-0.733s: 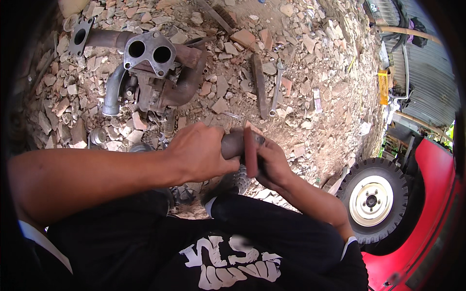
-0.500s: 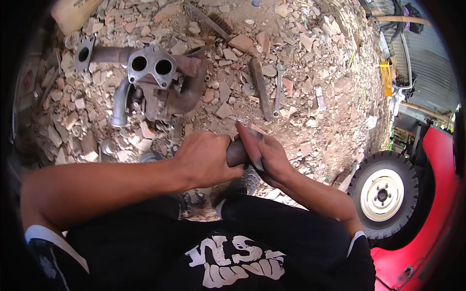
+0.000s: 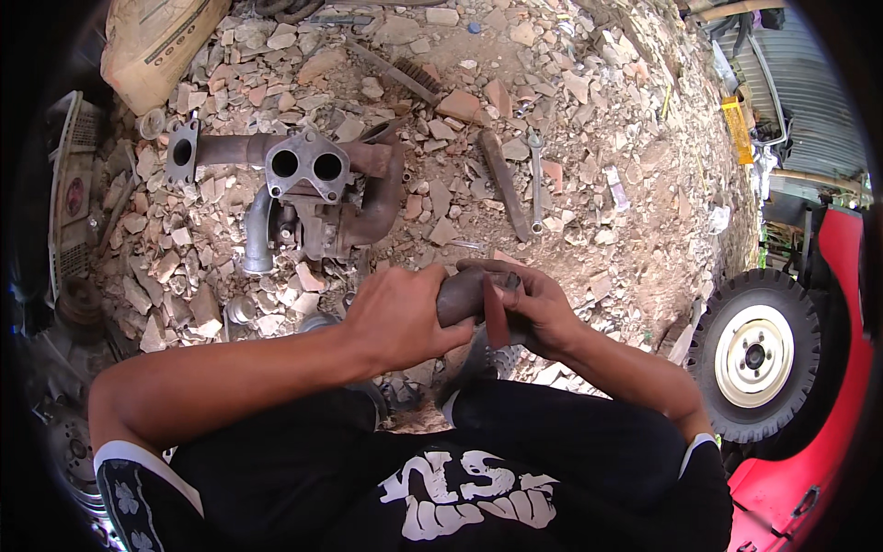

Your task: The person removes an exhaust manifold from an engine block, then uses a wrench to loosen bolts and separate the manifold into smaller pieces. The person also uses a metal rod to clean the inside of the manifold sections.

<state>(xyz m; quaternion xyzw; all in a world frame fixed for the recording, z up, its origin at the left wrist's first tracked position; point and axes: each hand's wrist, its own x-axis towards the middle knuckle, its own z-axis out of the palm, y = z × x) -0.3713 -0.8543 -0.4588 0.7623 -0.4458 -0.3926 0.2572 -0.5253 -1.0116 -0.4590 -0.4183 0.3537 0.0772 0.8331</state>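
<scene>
Closed round a dark, rusty metal pipe (image 3: 460,299), my left hand (image 3: 395,317) grips it in front of my body. A reddish strip of sandpaper (image 3: 497,320) lies across the pipe's right part, pinched by my right hand (image 3: 543,317); its fingers also wrap the pipe's right end, which they partly hide. Beyond my left hand, a rusty exhaust manifold (image 3: 306,158) with a two-hole flange rests on the rubble.
Past my hands lie a flat metal bar (image 3: 503,184), a combination wrench (image 3: 537,179) and a wire brush (image 3: 416,79). Broken tile and stone cover the ground. A worn carton (image 3: 164,51) stands far left; a wheel (image 3: 754,356) and red bodywork (image 3: 798,469) are at right.
My right hand has turned on the pipe, and the sandpaper now hangs down toward me where it pointed up and away before. The whole view has shifted slightly.
</scene>
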